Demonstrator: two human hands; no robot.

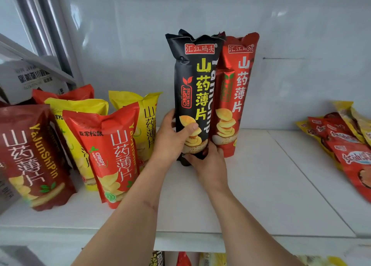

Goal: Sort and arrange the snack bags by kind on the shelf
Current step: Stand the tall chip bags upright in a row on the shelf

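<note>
A tall black yam-chip bag (192,81) stands upright on the white shelf (261,185), held by both hands. My left hand (172,137) grips its left side with the thumb across the front. My right hand (208,161) cups its bottom right corner. A tall red yam-chip bag (236,89) of the same brand stands just behind and to the right, touching the black one. On the left stand a dark red bag (34,155), a bright red bag (108,151) and yellow bags (148,117).
A pile of flat red and yellow snack packets (345,141) lies at the right end of the shelf. A white carton (30,79) leans at the far left behind the bags. More bags (182,259) show on the shelf below.
</note>
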